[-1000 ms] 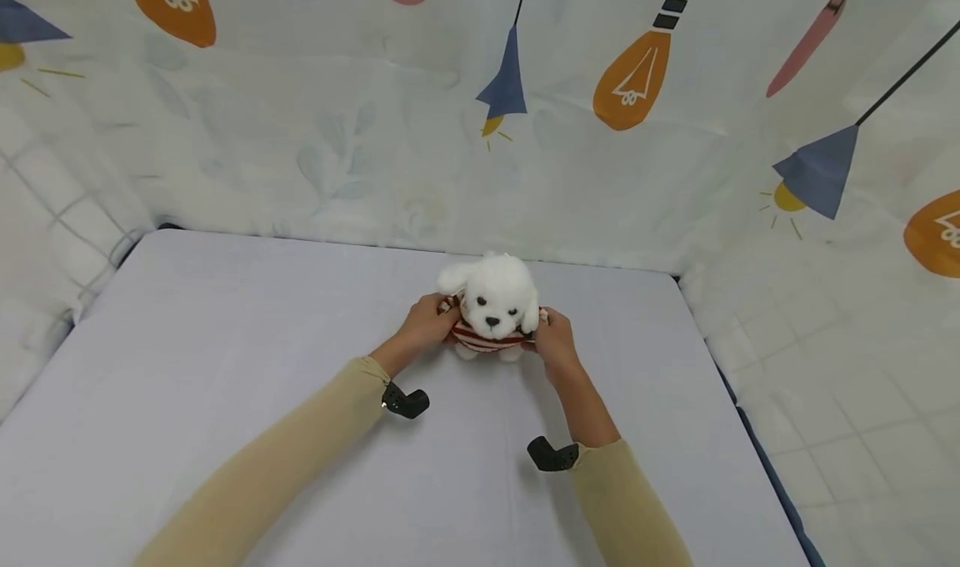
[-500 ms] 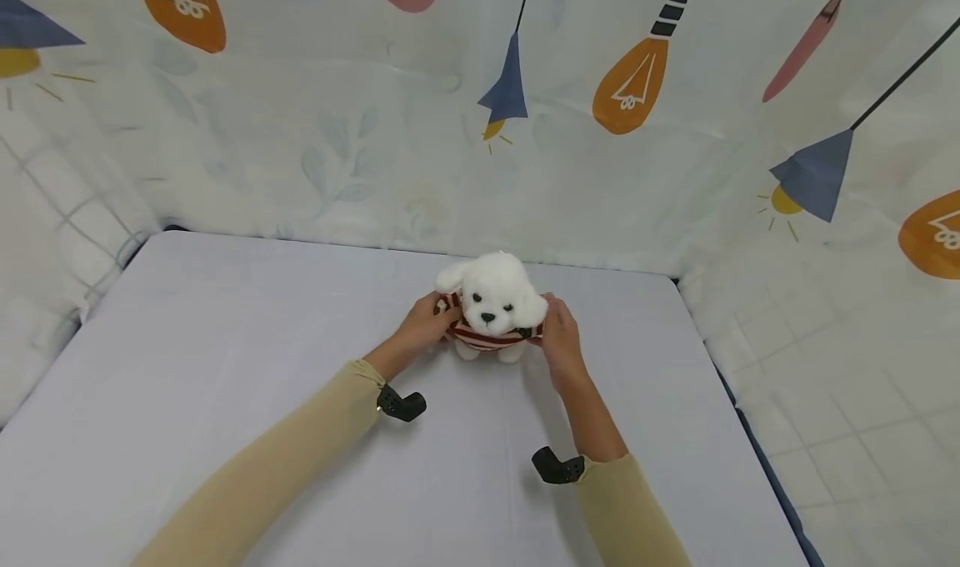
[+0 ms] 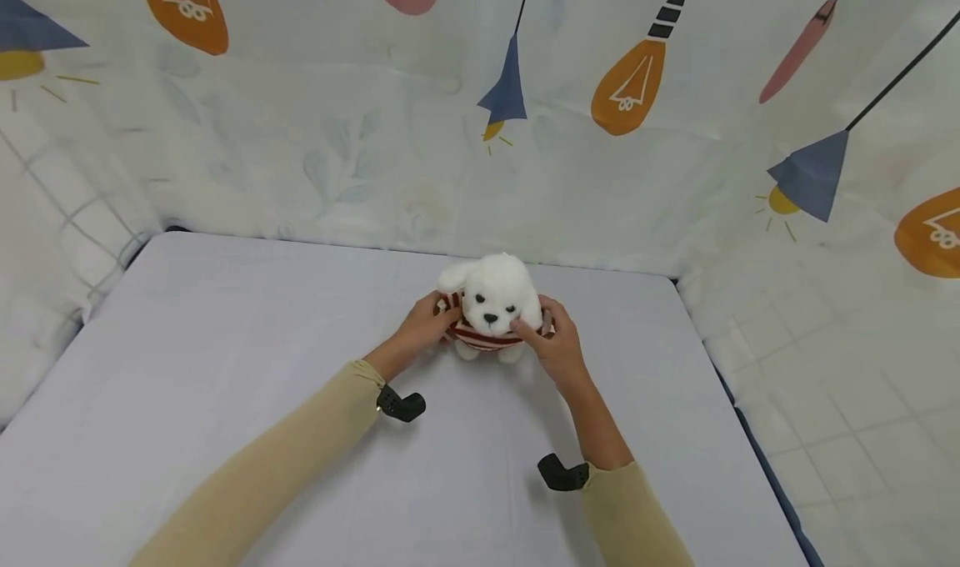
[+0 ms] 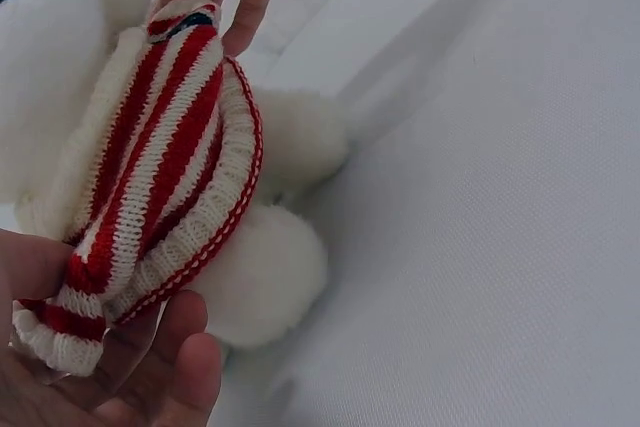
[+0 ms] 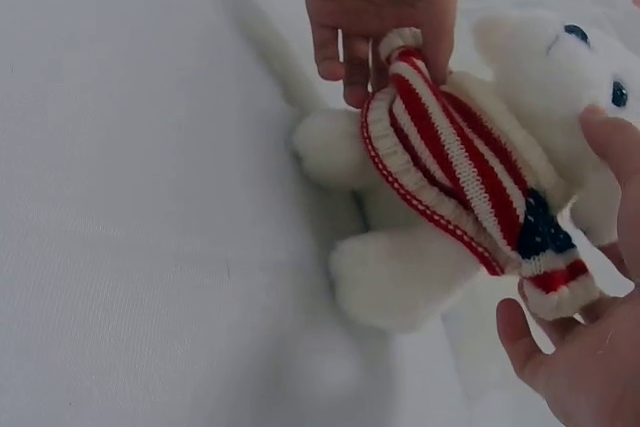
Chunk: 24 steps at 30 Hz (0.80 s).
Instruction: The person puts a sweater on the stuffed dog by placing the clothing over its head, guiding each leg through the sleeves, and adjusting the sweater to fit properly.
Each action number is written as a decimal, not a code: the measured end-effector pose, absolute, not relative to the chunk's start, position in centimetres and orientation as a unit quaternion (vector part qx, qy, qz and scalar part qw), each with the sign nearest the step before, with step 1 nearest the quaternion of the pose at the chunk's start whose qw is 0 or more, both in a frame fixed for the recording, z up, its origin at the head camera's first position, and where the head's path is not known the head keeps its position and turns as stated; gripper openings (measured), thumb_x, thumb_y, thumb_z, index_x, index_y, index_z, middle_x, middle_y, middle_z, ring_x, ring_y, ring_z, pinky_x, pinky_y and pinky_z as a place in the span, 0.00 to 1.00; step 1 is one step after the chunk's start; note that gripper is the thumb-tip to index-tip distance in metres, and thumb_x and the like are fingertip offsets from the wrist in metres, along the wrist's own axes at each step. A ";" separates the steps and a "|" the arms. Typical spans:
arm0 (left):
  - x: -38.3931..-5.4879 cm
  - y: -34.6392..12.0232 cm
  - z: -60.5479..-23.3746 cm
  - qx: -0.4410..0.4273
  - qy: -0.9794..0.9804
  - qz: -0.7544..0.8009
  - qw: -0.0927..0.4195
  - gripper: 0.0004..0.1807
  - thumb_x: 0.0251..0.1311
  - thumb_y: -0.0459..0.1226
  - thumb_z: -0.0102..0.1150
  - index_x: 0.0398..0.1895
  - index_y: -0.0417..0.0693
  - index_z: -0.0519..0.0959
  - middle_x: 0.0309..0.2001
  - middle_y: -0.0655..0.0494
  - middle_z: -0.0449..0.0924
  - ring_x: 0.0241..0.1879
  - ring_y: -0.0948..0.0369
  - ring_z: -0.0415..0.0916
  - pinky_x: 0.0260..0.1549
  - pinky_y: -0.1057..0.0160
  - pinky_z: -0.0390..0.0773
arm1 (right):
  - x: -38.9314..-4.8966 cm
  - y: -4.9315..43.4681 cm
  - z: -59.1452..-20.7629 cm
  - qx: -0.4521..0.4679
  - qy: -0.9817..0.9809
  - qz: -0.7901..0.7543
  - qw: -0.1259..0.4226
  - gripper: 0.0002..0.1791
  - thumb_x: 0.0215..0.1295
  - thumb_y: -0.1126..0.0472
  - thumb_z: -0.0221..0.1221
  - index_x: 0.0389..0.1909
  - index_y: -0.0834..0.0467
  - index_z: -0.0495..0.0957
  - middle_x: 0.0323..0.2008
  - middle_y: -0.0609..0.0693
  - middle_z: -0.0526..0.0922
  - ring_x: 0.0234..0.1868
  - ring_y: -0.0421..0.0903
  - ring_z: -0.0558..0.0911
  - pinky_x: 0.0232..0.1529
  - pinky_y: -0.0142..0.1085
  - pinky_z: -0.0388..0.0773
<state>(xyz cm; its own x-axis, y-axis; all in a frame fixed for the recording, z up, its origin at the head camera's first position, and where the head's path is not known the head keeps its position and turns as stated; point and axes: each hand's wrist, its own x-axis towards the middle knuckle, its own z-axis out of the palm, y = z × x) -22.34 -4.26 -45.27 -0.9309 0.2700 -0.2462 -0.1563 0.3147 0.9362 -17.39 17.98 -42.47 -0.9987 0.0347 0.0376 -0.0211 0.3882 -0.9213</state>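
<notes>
A white plush dog (image 3: 498, 282) sits upright at the table's far side, facing me. It wears a red-and-white striped knitted sweater (image 5: 455, 147) with a dark blue starred patch. My left hand (image 3: 420, 327) pinches the sweater's sleeve, thumb on one side and fingers on the other, as the left wrist view shows at the striped cuff (image 4: 65, 332). My right hand (image 3: 558, 343) is spread at the dog's other side. Its thumb (image 5: 610, 142) touches the dog's face while the fingers lie behind and under the other sleeve (image 5: 560, 282). Part of the dog's ear is behind the right hand.
A white cloth covers the table (image 3: 300, 300). A patterned curtain (image 3: 420, 150) stands behind the far edge and along both sides. Small black devices (image 3: 564, 473) stick out at both wrists.
The right hand let the dog's ear drop from its raised position and opened, its thumb moving onto the dog's face. The left hand keeps its hold on the sleeve.
</notes>
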 end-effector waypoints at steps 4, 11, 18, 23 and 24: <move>-22.4 -4.2 -45.2 0.035 0.793 0.580 0.179 0.22 0.63 0.48 0.46 0.57 0.50 0.64 0.41 0.47 0.76 0.33 0.55 0.76 0.33 0.56 0.79 | -17.2 18.0 -42.6 -0.002 -0.837 0.545 0.045 0.23 0.64 0.46 0.51 0.59 0.44 0.67 0.59 0.44 0.68 0.57 0.43 0.68 0.53 0.45 0.69; -22.1 -4.3 -45.1 0.030 0.793 0.584 0.171 0.20 0.64 0.48 0.46 0.56 0.52 0.64 0.41 0.48 0.76 0.33 0.54 0.77 0.32 0.56 0.78 | -17.1 18.0 -42.7 -0.024 -0.817 0.575 0.032 0.22 0.70 0.46 0.42 0.56 0.53 0.69 0.48 0.54 0.76 0.45 0.48 0.75 0.54 0.52 0.67; -21.9 -4.4 -45.1 0.029 0.789 0.592 0.165 0.20 0.64 0.48 0.46 0.57 0.53 0.64 0.43 0.48 0.76 0.33 0.56 0.77 0.32 0.58 0.78 | -17.3 17.9 -42.7 -0.036 -0.815 0.578 0.024 0.20 0.68 0.47 0.46 0.53 0.54 0.72 0.46 0.54 0.77 0.45 0.49 0.75 0.53 0.53 0.68; -21.8 -4.4 -45.1 0.019 0.783 0.598 0.172 0.22 0.64 0.50 0.47 0.58 0.53 0.64 0.46 0.48 0.75 0.36 0.54 0.77 0.34 0.57 0.78 | -17.3 17.9 -42.8 -0.051 -0.807 0.588 0.017 0.21 0.63 0.45 0.52 0.51 0.52 0.73 0.47 0.51 0.77 0.46 0.46 0.74 0.54 0.52 0.69; -21.8 -4.3 -45.0 0.017 0.779 0.602 0.175 0.23 0.63 0.50 0.47 0.59 0.53 0.63 0.47 0.48 0.75 0.38 0.54 0.76 0.35 0.57 0.78 | -17.3 17.8 -42.8 -0.051 -0.806 0.590 0.017 0.20 0.63 0.46 0.53 0.51 0.53 0.73 0.47 0.51 0.77 0.46 0.46 0.74 0.54 0.52 0.69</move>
